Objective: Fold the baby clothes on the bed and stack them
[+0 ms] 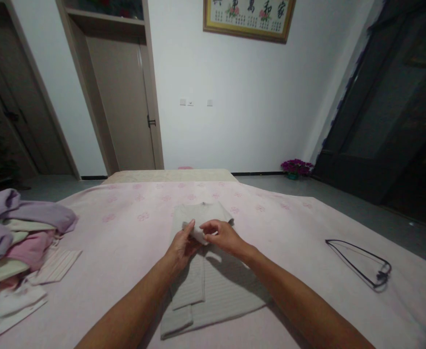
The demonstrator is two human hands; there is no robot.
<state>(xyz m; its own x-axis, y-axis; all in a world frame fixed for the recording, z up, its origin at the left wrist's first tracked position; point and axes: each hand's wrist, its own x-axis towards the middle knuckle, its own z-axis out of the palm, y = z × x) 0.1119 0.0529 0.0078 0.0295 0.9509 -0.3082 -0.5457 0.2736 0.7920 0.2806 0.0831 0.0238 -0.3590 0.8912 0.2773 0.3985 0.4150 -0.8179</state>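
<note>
A light grey, ribbed long-sleeved top (230, 286) lies on the pink bedspread in front of me, its neckline at the far side. One sleeve is laid over the body, toward me. My left hand (183, 246) pinches a small fold of the grey cloth near the upper middle of the top, thumb uppermost. From the right, my right hand (225, 236) meets it with bent fingers, thumb and forefinger closed on the same fold. Part of the cloth under both hands is hidden.
A heap of folded clothes (27, 228) in purple, pink and pale green lies at the left. A black clothes hanger (382, 276) rests on the pink bedspread (292, 232) at the right. Beyond the bed are a door (121, 97) and a potted purple plant (297, 167).
</note>
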